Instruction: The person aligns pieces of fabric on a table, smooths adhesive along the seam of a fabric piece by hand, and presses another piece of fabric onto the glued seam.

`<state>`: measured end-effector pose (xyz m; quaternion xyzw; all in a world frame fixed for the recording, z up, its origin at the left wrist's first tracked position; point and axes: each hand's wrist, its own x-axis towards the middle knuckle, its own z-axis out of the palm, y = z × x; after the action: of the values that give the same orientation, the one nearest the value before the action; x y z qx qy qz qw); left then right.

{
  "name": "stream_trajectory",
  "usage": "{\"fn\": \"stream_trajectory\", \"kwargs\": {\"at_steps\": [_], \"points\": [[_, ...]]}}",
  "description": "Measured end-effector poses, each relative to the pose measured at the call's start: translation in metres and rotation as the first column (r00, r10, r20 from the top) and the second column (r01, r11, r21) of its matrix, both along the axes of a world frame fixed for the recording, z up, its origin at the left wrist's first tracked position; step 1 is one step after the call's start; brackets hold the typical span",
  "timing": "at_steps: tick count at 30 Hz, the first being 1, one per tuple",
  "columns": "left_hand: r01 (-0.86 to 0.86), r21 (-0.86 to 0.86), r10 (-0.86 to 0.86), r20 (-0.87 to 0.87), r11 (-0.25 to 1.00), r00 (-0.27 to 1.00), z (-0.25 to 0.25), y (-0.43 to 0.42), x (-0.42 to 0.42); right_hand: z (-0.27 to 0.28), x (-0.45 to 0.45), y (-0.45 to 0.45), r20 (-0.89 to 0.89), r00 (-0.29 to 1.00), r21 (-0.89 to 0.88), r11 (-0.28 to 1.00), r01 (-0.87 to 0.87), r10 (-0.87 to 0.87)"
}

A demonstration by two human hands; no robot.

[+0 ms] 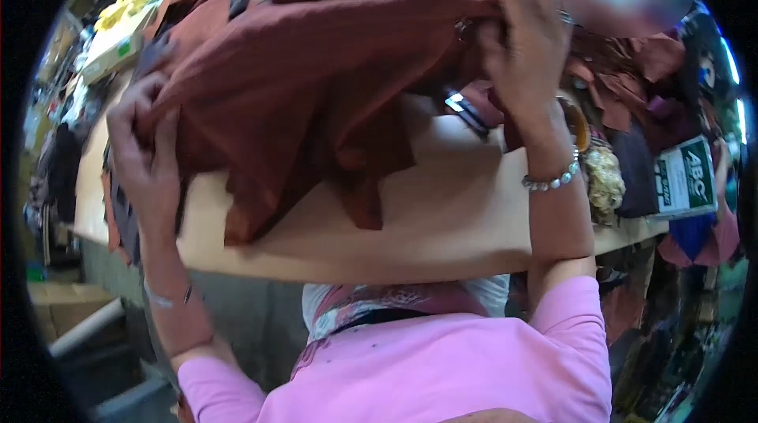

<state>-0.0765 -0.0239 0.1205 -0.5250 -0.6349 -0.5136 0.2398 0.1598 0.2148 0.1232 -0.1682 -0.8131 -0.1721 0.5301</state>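
A large reddish-brown cloth (pixel 316 68) hangs stretched between my two hands above the wooden table (pixel 316 253). Its left end is gripped by my left hand (pixel 150 135), fingers wrapped round the edge. My right hand (pixel 525 44) holds the upper right edge, with the wrist raised and a beaded bracelet below it. The cloth's lower corners dangle in points over the tabletop. Under its right side lies a small dark object with a bright face (pixel 467 111), blurred and partly hidden.
More brown cloth pieces (pixel 624 68) lie at the right, beside a green and white ABC package (pixel 687 178) and a yellowish bundle (pixel 604 178). A box with yellow material (pixel 118 40) stands at the back left. Another person is at the upper right.
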Motion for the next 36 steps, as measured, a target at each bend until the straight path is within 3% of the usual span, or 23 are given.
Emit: {"fn": "stream_trajectory", "kwargs": {"at_steps": [2,3,4,6,8,10,12,13,14,16,17,19,20,22,23,28,30,31,32,33,34,35,36], "points": [[-0.218,-0.519,0.134,-0.194,0.826,0.972,-0.003,-0.010,-0.006,0.000,-0.003,0.007,0.248,0.967,0.015,0.999,0.049,-0.051],[-0.344,-0.626,0.053,-0.435,0.700,0.899,-0.004,-0.006,-0.011,-0.003,-0.004,0.010,0.377,0.926,-0.134,0.990,0.048,0.006],[-0.390,-0.680,0.019,-0.484,0.620,0.875,-0.008,-0.005,-0.015,-0.004,-0.002,0.012,0.482,0.872,-0.284,0.957,0.061,0.087],[-0.506,-0.626,0.149,-0.533,0.593,0.833,-0.004,-0.013,-0.025,0.025,0.009,-0.003,0.382,0.915,-0.252,0.967,-0.028,0.126],[-0.380,-0.472,0.116,-0.496,0.796,0.860,0.019,-0.018,-0.014,0.055,0.022,-0.019,0.301,0.935,-0.276,0.956,-0.104,0.189],[-0.092,-0.725,0.137,0.003,0.683,0.991,0.033,-0.043,-0.040,0.076,0.039,-0.016,0.270,0.884,-0.506,0.837,-0.207,0.382],[0.306,-0.782,0.005,0.368,0.543,0.930,0.051,-0.045,-0.040,0.088,0.048,0.016,0.496,0.643,-0.538,0.788,-0.301,0.584],[0.355,-0.818,-0.003,0.397,0.452,0.918,0.061,-0.030,-0.036,0.092,0.046,0.033,0.585,0.484,-0.560,0.756,-0.339,0.651],[0.256,-0.867,-0.059,0.255,0.427,0.965,0.063,-0.011,-0.045,0.091,0.041,0.046,0.591,0.440,-0.700,0.701,-0.137,0.676],[0.047,-0.923,-0.187,-0.027,0.383,0.982,0.062,0.035,-0.075,0.078,0.019,0.096,0.602,0.356,-0.738,0.669,-0.094,0.715],[-0.091,-0.885,-0.204,-0.203,0.456,0.958,0.067,0.064,-0.092,0.084,0.010,0.121,0.752,0.517,-0.530,0.841,0.104,0.410],[-0.339,-0.544,-0.072,-0.598,0.767,0.798,0.114,0.151,-0.127,0.096,0.003,0.181,0.691,0.718,-0.331,0.920,0.211,0.084],[-0.379,-0.245,0.094,-0.720,0.892,0.687,0.139,0.188,-0.130,0.106,0.005,0.209,0.616,0.787,-0.248,0.938,0.242,-0.040],[-0.359,0.430,0.552,-0.735,0.828,0.393,0.162,0.231,-0.087,0.130,0.030,0.256,0.449,0.858,-0.049,0.952,0.303,-0.250],[-0.400,0.279,0.476,-0.662,0.873,0.579,0.169,0.244,-0.054,0.142,0.046,0.276,0.360,0.869,0.055,0.938,0.343,-0.339],[-0.030,0.007,0.027,-0.659,1.000,0.751,0.098,0.364,0.019,0.156,0.145,0.345,0.069,0.775,0.402,0.728,0.555,-0.629],[0.147,0.166,0.010,-0.692,0.975,0.722,0.034,0.422,0.027,0.121,0.181,0.372,0.087,0.671,0.496,0.616,0.612,-0.736],[-0.041,-0.037,0.005,-0.676,0.998,0.737,0.018,0.399,0.060,0.092,0.193,0.381,0.195,0.593,0.497,0.600,0.627,-0.781],[-0.108,-0.489,-0.187,-0.517,0.866,0.835,-0.004,0.397,0.076,0.051,0.200,0.381,0.491,0.480,0.243,0.644,0.726,-0.727],[0.011,-0.703,-0.333,-0.323,0.711,0.886,-0.041,0.411,0.079,0.005,0.219,0.395,0.581,0.588,0.013,0.728,0.685,-0.563],[0.228,-0.715,-0.449,-0.134,0.661,0.883,-0.068,0.407,0.076,-0.040,0.237,0.407,0.608,0.689,-0.232,0.743,0.628,-0.394],[0.195,-0.669,-0.416,-0.187,0.717,0.890,-0.081,0.403,0.080,-0.023,0.215,0.358,0.673,0.669,-0.495,0.480,0.724,-0.315],[0.157,-0.619,-0.376,-0.241,0.770,0.895,-0.089,0.401,0.081,-0.020,0.218,0.360,0.528,0.815,-0.649,0.505,0.569,-0.239]]}}
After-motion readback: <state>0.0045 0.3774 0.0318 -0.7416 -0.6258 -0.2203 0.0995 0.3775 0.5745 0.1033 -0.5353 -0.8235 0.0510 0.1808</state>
